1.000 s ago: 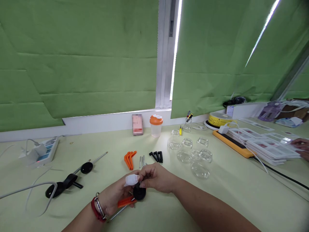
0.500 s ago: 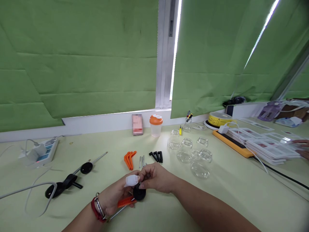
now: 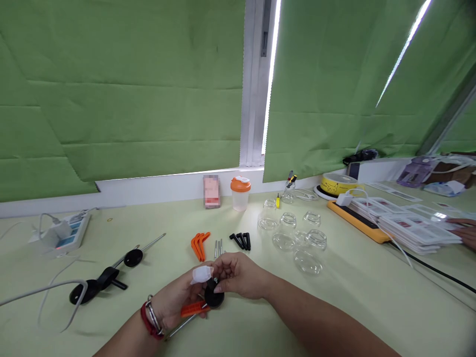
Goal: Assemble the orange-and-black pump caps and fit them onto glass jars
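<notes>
My left hand (image 3: 178, 302), with a white wrap on its thumb, is closed around an assembly of a metal rod (image 3: 183, 327), an orange piece (image 3: 193, 308) and a round black part (image 3: 214, 297). The fingers of my right hand (image 3: 238, 275) pinch at the top of the black part, where a small dark knob shows. Just beyond my hands lie several orange bent pieces (image 3: 200, 245), metal pins (image 3: 218, 249) partly behind my right hand, and several black bent pieces (image 3: 241, 241).
Several glass jars (image 3: 284, 233) stand right of centre. A cup with an orange lid (image 3: 240, 193) is at the back. On the left are another black-and-metal assembly (image 3: 107, 277), cables and a power strip (image 3: 76, 233). Another person's hand (image 3: 464, 230) touches papers (image 3: 412, 228) at right.
My right fingers have shifted slightly on the black part, showing more of its top. The other person's hand has moved a little further over the papers.
</notes>
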### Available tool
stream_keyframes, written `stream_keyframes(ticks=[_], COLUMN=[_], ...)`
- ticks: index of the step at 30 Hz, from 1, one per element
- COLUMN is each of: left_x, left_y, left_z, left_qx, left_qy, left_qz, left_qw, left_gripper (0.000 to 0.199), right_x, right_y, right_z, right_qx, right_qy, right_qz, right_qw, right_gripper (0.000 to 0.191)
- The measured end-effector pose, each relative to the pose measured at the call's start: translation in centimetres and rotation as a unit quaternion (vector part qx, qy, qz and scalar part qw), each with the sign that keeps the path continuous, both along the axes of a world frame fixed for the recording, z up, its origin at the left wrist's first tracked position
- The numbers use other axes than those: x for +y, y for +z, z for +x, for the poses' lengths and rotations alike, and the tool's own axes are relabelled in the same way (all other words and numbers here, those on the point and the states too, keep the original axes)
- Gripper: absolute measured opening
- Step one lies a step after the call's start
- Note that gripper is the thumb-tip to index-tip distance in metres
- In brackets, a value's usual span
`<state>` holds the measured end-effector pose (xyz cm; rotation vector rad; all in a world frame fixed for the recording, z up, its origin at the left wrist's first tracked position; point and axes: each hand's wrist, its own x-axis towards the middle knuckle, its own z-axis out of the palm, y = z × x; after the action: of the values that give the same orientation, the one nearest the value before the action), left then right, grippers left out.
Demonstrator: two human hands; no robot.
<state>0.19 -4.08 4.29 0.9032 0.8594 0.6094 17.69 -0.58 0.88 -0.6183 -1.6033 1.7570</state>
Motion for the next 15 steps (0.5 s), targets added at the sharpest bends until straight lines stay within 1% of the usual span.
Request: stream_keyframes(ticks=[2, 5, 9, 12, 15], left_x=[0.03, 0.14, 0.25, 0.21, 0.14], left_y=[-0.15, -0.35, -0.30, -0.12, -0.06], left_z=[-0.07, -0.16, -0.12, -0.01, 0.03], left_qx=[-0.008, -0.011, -0.010, -0.006, -0.006], left_qy=[-0.005, -0.004, -0.002, 0.007, 0.011], left_qz=[-0.001, -0.006, -0.013, -0.017, -0.019], left_qw=[1.000, 1.000, 1.000, 1.000, 1.000], left_gripper=[0.046, 0.044, 0.045, 0.046, 0.047], right_x=[-0.12, -0.17, -0.14, -0.14, -0.11], right_y=[0.01, -0.15, -0.25, -0.28, -0.44], right_z=[-0.09, -0.24, -0.40, -0.45, -0.44], right_qx=[0.003, 0.009, 0.020, 0.022, 0.017], right_qy=[-0.003, -0.021, -0.010, -0.021, -0.018], right_qz=[0.010, 0.005, -0.001, -0.006, -0.001], right_qw=[1.000, 1.000, 1.000, 1.000, 1.000], right_gripper=[0.035, 0.040, 0.038, 0.039, 0.038])
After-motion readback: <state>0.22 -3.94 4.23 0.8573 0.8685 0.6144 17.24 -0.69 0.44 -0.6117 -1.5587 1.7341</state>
